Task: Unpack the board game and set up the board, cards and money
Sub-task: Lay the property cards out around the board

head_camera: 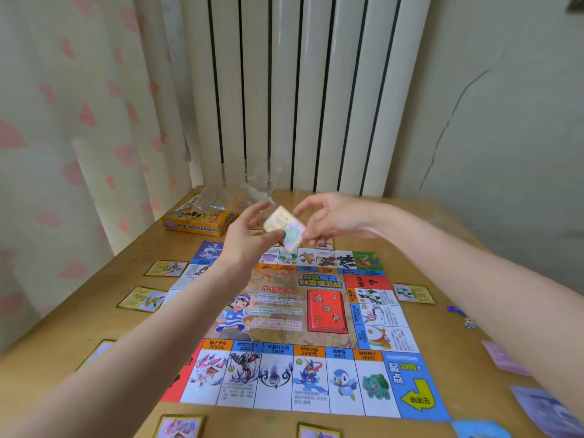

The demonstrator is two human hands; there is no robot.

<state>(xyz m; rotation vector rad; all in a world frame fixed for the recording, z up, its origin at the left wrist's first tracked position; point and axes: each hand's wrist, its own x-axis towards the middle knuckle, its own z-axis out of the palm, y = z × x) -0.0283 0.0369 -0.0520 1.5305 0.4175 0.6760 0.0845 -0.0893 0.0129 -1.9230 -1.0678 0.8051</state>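
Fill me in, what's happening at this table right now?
A person is setting up a board game on a wooden table. Both hands hold a small stack of cards above the far edge of the unfolded board: the left hand pinches it from below, the right hand grips its other side. Single cards already lie around the board, such as one at the left and one at the right. The game box sits at the far left corner.

Wooden surface (316, 415) in a corner: heart-print curtain (79, 121) left, white radiator (300, 90) behind, cracked pale wall (505, 121) right.
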